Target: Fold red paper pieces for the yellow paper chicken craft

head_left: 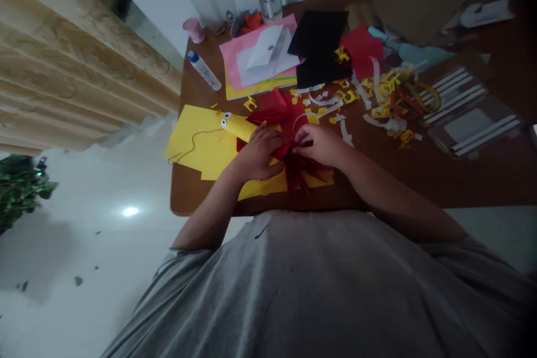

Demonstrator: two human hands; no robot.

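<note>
A yellow paper figure with two googly eyes lies on yellow paper sheets near the table's front edge. Pleated red paper sticks out along its side, and a red paper tail of strips spreads at its right end. My left hand is laid over the figure's body, its fingers curved across it and the thumb on the near side. At the tail end, my right hand is closed in a pinch on the red paper; the fingertips partly hide it. A brown string trails from the eyed end.
A glue bottle lies at the back left, beside stacked coloured paper. Black sheets rest behind my hands. Yellow and white paper scraps litter the right side. Glass vases stand against the wall.
</note>
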